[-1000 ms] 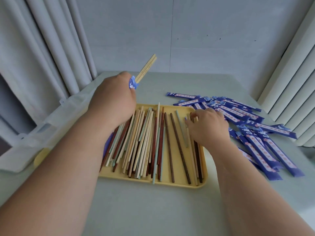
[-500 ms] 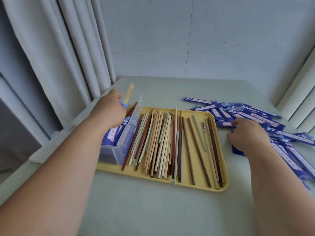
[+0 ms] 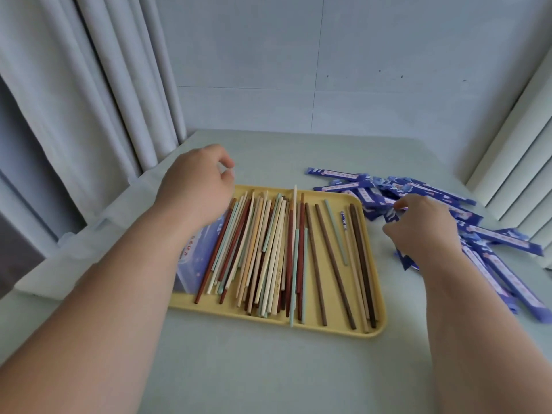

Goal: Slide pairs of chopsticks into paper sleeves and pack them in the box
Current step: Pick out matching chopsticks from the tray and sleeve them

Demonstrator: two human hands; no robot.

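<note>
A pale green table (image 3: 268, 369) is seen, on which a yellow tray (image 3: 336, 204) is laid near the middle. A loose heap of blue paper sleeves (image 3: 501, 273) is spread on it just right of the tray, some overlapping

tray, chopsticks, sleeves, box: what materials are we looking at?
tray: likely plastic, matte pale yellow, with a moulded rounded rim.
chopsticks: mixed. The dark brown and tan ones look like wood or bamboo. The mint and cream ones could be painted or plastic, cannot tell.
sleeves: paper, glossy blue print, flat.
box: clear plastic, blue print shows through its wall.
</note>
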